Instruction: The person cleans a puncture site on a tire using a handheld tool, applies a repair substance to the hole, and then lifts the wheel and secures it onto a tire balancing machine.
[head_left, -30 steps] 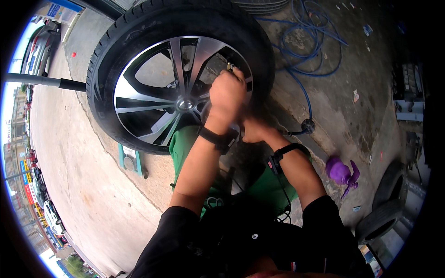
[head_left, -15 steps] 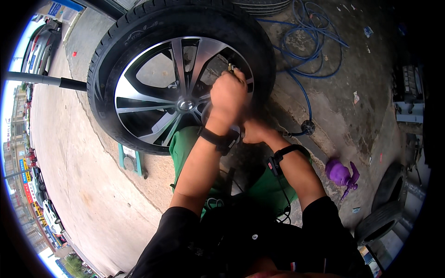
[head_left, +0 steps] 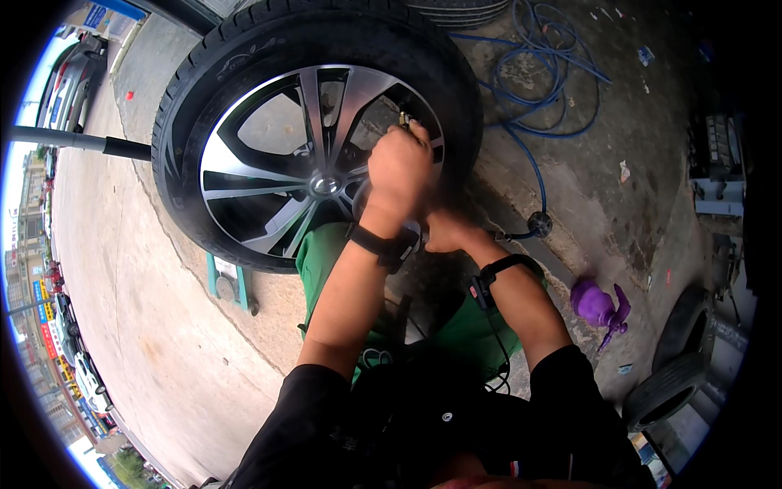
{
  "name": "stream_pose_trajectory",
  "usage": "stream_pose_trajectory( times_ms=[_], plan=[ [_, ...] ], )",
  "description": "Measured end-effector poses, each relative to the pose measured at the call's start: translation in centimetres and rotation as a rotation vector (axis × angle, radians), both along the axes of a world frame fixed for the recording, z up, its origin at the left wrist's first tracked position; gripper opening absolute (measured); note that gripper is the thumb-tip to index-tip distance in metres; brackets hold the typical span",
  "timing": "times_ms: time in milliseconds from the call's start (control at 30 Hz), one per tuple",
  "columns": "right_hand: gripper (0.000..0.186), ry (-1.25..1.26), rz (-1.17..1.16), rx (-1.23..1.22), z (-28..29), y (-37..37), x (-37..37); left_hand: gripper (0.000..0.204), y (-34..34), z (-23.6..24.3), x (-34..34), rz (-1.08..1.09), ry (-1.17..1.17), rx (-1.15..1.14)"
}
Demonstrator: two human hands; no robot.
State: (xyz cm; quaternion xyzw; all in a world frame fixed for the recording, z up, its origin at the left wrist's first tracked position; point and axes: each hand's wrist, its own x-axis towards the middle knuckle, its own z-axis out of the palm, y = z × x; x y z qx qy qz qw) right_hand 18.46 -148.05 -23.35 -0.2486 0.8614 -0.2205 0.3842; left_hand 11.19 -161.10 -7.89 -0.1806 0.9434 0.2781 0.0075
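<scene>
A wheel [head_left: 228, 65], with a black tyre and a silver-and-black spoked rim [head_left: 232, 159], stands in front of me. My left hand [head_left: 399, 167] is closed over the right side of the rim, gripping a small brass fitting [head_left: 405, 118] whose tip shows above my fingers. Lower and a little to the right, my right hand [head_left: 446, 230] is closed; whatever it grips is hidden. A blue hose [head_left: 539, 175] runs down to a round dark piece [head_left: 540, 224] beside that hand. My green-clad legs [head_left: 318, 269] are below the wheel.
A teal trolley jack [head_left: 228, 281] sits under the wheel's left side. A purple pump sprayer [head_left: 595, 301] lies at the right, with spare tyres [head_left: 668, 391] beyond. A grey bar [head_left: 81, 140] crosses at the left; parked cars [head_left: 77, 81] line the far left.
</scene>
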Motion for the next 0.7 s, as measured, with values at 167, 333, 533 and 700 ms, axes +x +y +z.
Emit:
stream_pose_trajectory(
  times_ms=[167, 333, 533, 700],
  plan=[
    [0.037, -0.008, -0.007, -0.003, -0.1, 0.0, 0.0, 0.056, -0.1, -0.2, 0.0, 0.004, 0.008, 0.004],
    [0.036, -0.004, -0.031, -0.023, -1.1, 0.0, 0.2, 0.055, 0.0, -0.1, 0.0, 0.004, 0.019, -0.007],
    [0.035, 0.058, -0.020, -0.048, -1.9, 0.0, -0.1, 0.055, 0.0, -0.2, -0.2, 0.004, 0.050, -0.008],
    [0.036, 0.039, -0.047, -0.061, -2.3, 0.5, 0.2, 0.053, 0.1, -0.6, -0.5, -0.039, -0.017, -0.007]
  ],
)
